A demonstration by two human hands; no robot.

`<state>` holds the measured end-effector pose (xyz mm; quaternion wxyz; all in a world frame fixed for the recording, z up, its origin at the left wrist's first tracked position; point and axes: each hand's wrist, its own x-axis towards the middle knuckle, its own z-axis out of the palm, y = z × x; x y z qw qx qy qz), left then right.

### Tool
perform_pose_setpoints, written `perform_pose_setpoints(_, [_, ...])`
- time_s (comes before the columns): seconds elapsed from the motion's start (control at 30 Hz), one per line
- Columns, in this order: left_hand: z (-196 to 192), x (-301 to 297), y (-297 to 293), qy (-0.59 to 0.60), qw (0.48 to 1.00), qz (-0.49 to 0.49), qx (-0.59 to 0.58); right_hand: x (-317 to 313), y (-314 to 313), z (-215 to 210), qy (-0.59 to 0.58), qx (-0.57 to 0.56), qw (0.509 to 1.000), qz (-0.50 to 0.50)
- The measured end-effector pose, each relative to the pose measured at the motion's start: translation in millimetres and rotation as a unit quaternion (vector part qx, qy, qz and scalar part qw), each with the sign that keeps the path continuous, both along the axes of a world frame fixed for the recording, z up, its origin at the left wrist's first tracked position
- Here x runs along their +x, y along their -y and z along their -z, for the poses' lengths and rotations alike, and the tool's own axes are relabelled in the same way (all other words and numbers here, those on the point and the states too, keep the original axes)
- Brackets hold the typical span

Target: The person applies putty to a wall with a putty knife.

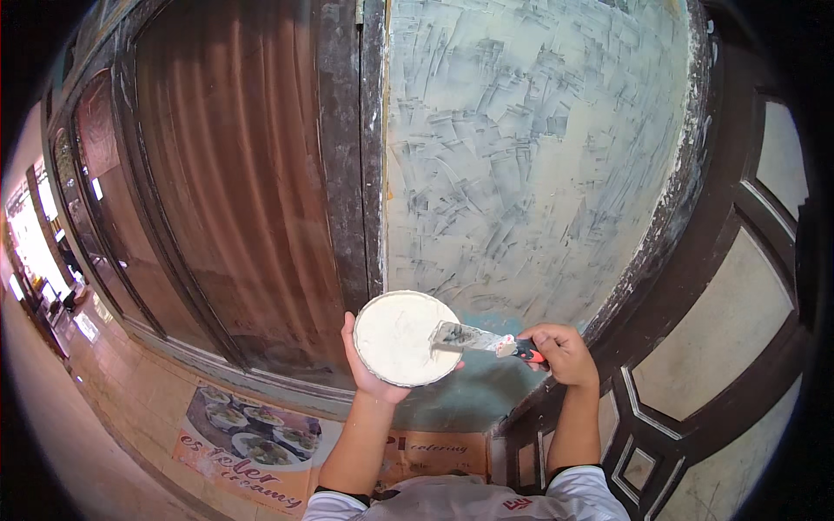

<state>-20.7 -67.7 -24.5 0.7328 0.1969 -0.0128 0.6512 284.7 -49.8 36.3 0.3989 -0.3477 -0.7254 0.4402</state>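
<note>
A round tub of off-white filler paste (395,334) rests in my left hand (373,379), whose fingers wrap its side from below. My right hand (565,352) is closed round the black and red handle of a putty knife (473,338). The knife's flat metal blade lies over the right part of the paste, its tip touching the surface, with paste smeared along it. Beyond both hands stands a wall panel (521,174) coated in uneven whitish strokes over a blue-green base, which still shows at the bottom.
To the left is a dark-framed window (343,174) with a brown curtain (234,174) behind glass. A dark panelled door (712,321) with pale insets stands close on the right. Printed banners (252,443) with food pictures lie on the tiled floor (130,382).
</note>
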Motion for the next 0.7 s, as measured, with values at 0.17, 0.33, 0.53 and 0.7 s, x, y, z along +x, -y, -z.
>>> perform_pose_setpoints(0.17, [-7, -3, 1, 0.0, 0.996, 0.044, 0.072, -2, 7, -22, 0.077, 0.277, 0.958, 0.002])
perform_pose_setpoints(0.33, [-1, -5, -2, 0.08, 0.992, 0.067, 0.07, 2, 17, -45, 0.166, 0.347, 0.922, 0.042])
perform_pose_setpoints(0.53, [2, -1, -5, -0.013, 0.999, -0.032, -0.014, -3, 12, -41, 0.129, 0.329, 0.935, 0.022])
perform_pose_setpoints(0.7, [-3, -2, 2, 0.015, 0.999, 0.031, 0.029, 9, 4, -38, 0.096, 0.298, 0.948, 0.052])
